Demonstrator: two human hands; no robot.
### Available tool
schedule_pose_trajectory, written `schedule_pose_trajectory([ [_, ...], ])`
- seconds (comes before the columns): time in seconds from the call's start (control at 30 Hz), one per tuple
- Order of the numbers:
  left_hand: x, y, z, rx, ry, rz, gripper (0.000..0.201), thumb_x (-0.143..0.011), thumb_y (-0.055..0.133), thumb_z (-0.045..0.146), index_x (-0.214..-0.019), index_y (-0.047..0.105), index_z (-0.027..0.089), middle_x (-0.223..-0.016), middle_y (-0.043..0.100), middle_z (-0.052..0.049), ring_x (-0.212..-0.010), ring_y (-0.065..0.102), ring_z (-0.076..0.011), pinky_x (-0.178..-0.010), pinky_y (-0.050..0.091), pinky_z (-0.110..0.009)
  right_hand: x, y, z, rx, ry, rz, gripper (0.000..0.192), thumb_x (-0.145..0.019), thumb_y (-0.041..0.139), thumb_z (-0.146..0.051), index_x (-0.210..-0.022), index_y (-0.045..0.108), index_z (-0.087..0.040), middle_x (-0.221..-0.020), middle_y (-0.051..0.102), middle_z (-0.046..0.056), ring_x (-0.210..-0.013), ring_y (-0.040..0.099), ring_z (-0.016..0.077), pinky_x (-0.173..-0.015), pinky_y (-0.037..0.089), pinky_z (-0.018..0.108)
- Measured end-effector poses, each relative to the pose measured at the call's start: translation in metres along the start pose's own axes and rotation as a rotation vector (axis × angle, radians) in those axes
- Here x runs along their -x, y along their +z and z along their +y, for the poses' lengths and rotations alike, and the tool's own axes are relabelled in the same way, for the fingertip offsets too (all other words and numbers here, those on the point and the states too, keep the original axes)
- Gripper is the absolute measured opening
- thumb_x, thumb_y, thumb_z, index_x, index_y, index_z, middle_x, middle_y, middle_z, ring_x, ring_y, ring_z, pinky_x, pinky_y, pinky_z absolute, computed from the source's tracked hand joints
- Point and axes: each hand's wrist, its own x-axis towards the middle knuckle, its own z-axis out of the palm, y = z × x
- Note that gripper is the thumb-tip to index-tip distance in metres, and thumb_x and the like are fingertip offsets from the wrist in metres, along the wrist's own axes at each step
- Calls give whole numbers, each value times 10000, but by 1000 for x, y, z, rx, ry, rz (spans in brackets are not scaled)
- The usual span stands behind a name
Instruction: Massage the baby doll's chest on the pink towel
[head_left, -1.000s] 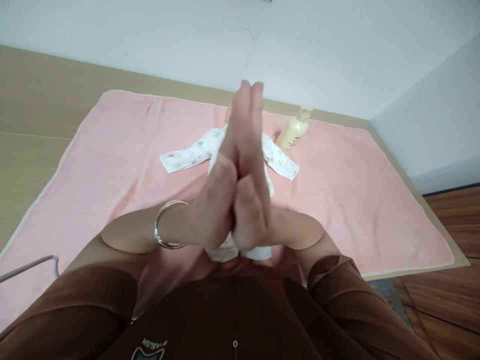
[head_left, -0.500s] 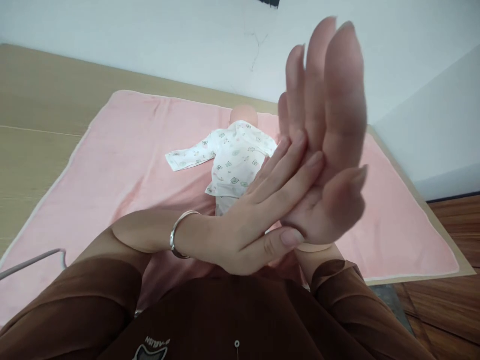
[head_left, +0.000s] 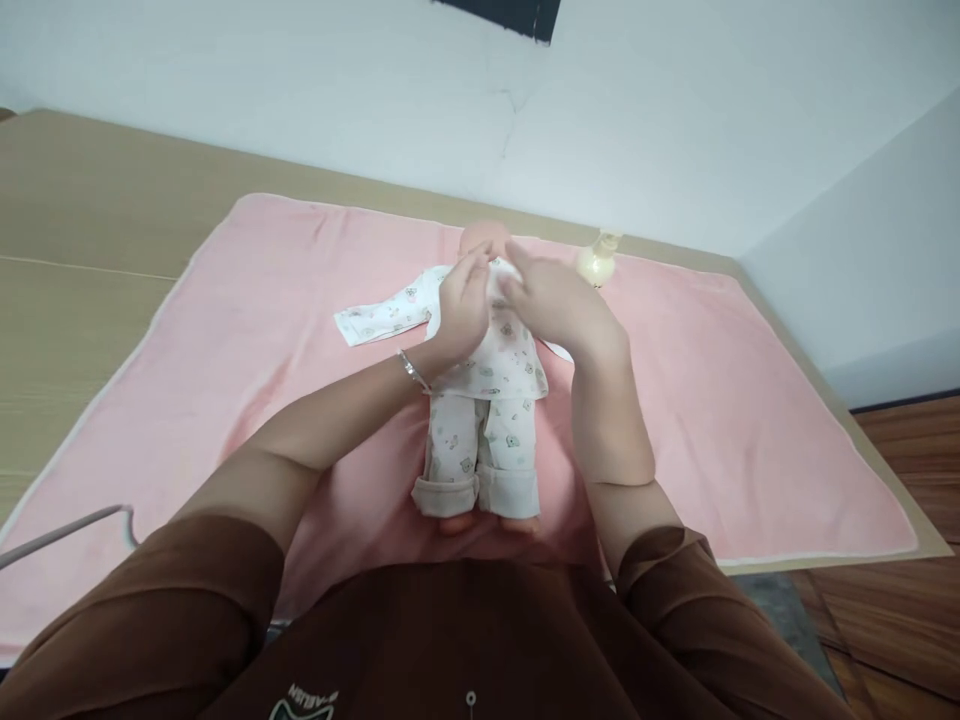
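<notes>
Doll (head_left: 484,400) lies face-up at the middle of a pink towel (head_left: 712,400) spread over a tan worktop (head_left: 82,240), set into a white-walled corner. Left hand (head_left: 457,310) and right hand (head_left: 551,300) rest on its chest, fingers loosely bent, gripping nothing. Bottle (head_left: 596,262) stands near the doll's head. Wood floor (head_left: 915,480) at right.

Domestic room, likely a bedroom or nursery corner. Pink blanket (head_left: 712,400) spread over a low wooden platform (head_left: 90,230) against plain white walls (head_left: 300,90), one with a hairline crack. Wood-plank floor (head_left: 907,600) at right. Cream lotion bottle (head_left: 597,262) on the blanket.
</notes>
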Motion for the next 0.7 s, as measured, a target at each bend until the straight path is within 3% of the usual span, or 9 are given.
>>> schedule_pose_trajectory([
  [0.03, -4, 1, -14, -1, -74, 72, 363, -1048, 538, 540, -1139, 730, 245, -1186, 758, -57, -1282, 669, -271, -1228, 459, -512, -1, 1, 3, 88, -5, -130, 369, -1054, 405, -277, -1342, 592, -140, -1287, 726, 144, -1221, 693, 350, -1075, 541, 588],
  [0.1, -6, -1, -33, 66, -159, 108, 348, -1062, 506, 479, -1134, 716, 211, -1133, 770, -84, -1220, 696, -265, -1190, 491, -500, -1, 6, 1, 146, -90, -334, 325, -1035, 408, -243, -1240, 642, -152, -1246, 739, 144, -1144, 719, 342, -1007, 574, 551],
  [0.17, -2, -3, -40, 143, -176, 112, 346, -1075, 460, 451, -1152, 694, 208, -1168, 761, -91, -1216, 698, -245, -1148, 530, -446, -3, 15, -4, 112, -188, -379, 376, -1029, 345, -190, -1228, 662, -155, -1328, 708, 137, -1272, 664, 333, -1064, 552, 521],
  [0.27, 5, -6, -37, 122, -111, 150, 309, -1078, 440, 410, -1161, 663, 213, -1282, 717, -94, -1292, 655, -215, -1169, 512, -377, -16, 33, -8, 146, -182, -325, 502, -1009, 317, -116, -1451, 555, -123, -1620, 482, 150, -1571, 364, 361, -1256, 385, 574],
  [0.37, 6, -7, -34, 23, -64, 153, 282, -1078, 419, 362, -1200, 632, 223, -1349, 680, -89, -1339, 616, -194, -1222, 456, -373, -35, 57, -1, 179, -116, -311, 611, -983, 354, -87, -1591, 401, -120, -1742, 255, 144, -1633, 167, 412, -1300, 248, 672],
  [0.43, 5, -7, -36, -19, -67, 147, 298, -1088, 405, 391, -1219, 613, 223, -1371, 664, -93, -1350, 605, -202, -1228, 442, -381, -48, 73, 7, 168, -99, -239, 611, -999, 370, -124, -1609, 383, -148, -1763, 196, 112, -1640, 123, 416, -1306, 183, 707],
  [0.57, 1, -5, -46, -99, -71, 143, 320, -1083, 434, 446, -1244, 584, 214, -1383, 650, -100, -1366, 591, -235, -1228, 438, -412, -63, 97, 16, 144, -30, -56, 549, -1069, 300, -231, -1607, 404, -191, -1749, 264, 54, -1644, 168, 338, -1330, 173, 654],
  [0.7, 0, -4, -53, -136, -78, 167, 236, -1056, 471, 321, -1244, 579, 227, -1385, 647, -98, -1361, 580, -232, -1231, 431, -430, -63, 108, 17, 108, 132, 65, 557, -1094, 328, -349, -1626, 371, -187, -1761, 211, 104, -1643, 153, 369, -1322, 197, 627],
])
